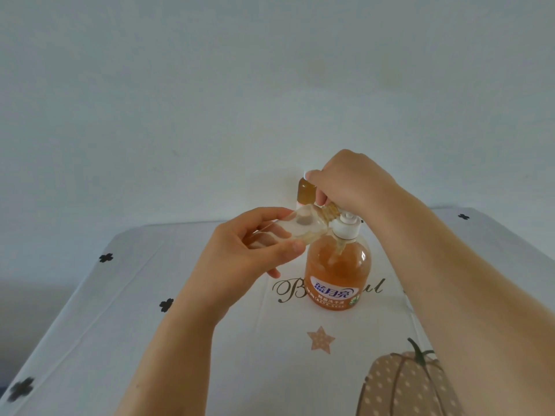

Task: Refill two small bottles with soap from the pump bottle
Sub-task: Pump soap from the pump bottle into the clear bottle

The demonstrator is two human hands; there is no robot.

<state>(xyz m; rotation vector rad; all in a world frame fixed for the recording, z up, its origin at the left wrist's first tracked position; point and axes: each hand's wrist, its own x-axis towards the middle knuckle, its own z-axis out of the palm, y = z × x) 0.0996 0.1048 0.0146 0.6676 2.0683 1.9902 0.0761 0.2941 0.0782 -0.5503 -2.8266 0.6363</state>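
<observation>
Two small bottles: left hand (240,250) fingers grasp one (288,228); right hand (351,181) presses one pump bottle (338,271).

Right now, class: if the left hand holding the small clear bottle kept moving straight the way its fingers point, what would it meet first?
Probably the white pump collar of the orange soap bottle; the small clear bottle in the left hand looks nearly there, though depth is unclear.

Left hand (246,253) tilting clear small bottle (288,229) at pump bottle (338,265), right hand (351,181) on pump
</observation>
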